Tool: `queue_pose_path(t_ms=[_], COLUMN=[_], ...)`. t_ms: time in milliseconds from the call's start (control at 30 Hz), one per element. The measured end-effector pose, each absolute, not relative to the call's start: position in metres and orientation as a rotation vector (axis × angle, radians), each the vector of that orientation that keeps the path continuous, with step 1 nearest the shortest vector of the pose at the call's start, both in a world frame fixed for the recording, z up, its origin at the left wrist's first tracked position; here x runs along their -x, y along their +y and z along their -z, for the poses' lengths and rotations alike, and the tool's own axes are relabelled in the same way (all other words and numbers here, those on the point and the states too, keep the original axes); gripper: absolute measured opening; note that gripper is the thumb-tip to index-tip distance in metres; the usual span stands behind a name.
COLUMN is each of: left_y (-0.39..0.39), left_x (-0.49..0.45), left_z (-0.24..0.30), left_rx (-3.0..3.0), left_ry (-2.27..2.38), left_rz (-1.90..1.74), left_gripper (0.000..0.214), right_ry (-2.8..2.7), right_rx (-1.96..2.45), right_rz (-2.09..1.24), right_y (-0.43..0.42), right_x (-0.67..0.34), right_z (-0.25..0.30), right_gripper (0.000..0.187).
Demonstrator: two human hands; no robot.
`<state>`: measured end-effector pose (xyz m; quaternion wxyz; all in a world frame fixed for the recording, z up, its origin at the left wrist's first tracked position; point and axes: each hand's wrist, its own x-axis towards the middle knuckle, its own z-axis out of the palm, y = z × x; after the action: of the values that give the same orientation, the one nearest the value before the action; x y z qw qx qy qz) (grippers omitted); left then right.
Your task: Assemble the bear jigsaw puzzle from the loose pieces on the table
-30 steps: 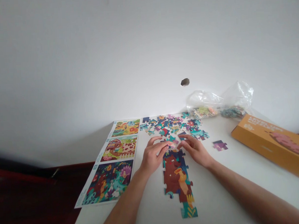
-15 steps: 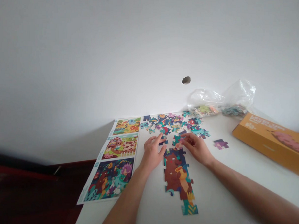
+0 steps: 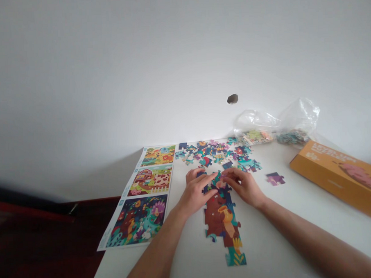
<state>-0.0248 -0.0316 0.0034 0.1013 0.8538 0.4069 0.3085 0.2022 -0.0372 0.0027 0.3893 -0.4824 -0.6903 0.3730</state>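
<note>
Left hand: A person's left hand (image 3: 196,192) spans the upper left of a half-built puzzle, thumb and forefinger spread apart, the forefinger reaching toward the right hand's fingertips.
Right hand: Across from it, the right hand (image 3: 243,187) brings thumb and forefinger together on the right side of a teal-and-pink puzzle piece (image 3: 220,184); whether that piece is seated cannot be told.
Bear panel: The joined bear section (image 3: 214,219), a brown bear with a honey-colored pot, lies flat mid-surface, its far end beneath the hands, its narrow yellow-and-teal foot pointing to the near edge.
Loose pieces: A jumble of puzzle pieces (image 3: 206,161) spreads along the far edge, right of the picture sheet.
Purple piece: One purple puzzle piece (image 3: 275,179) lies by itself, between the right hand and the box.
Picture sheet: Three printed scenes, safari, farmyard and night forest, fill a sheet (image 3: 147,218) running down the left edge from the far left corner.
Bags: Two clear plastic bags, one (image 3: 253,132) beside the other (image 3: 294,132), sit at the far edge with pieces inside.
Box: An orange puzzle box (image 3: 334,175) lies at an angle toward the right edge of the white surface (image 3: 263,242).
</note>
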Motion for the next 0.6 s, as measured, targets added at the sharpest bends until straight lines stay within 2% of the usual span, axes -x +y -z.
queue_pose_path(t_ms=[300,467,600], left_y=[-0.025,-0.018,-0.015], left_x=[0.025,0.033,0.039], left_z=[0.002,0.008,0.01], left_rx=[-2.47,-2.282,-2.213], left_ry=[1.216,1.6,1.871], left_rz=[-1.168,-1.251,-1.11], left_gripper=[0.035,0.038,0.042], right_ry=[-1.852,-1.911,-1.957], right_rx=[1.158,1.166,1.18], right_rz=[-0.894,-0.847,-0.828], right_y=[-0.038,-0.038,-0.037], right_x=[-0.202,-0.203,-0.203], right_z=[-0.006,-0.006,-0.005], right_gripper=[0.031,0.029,0.026])
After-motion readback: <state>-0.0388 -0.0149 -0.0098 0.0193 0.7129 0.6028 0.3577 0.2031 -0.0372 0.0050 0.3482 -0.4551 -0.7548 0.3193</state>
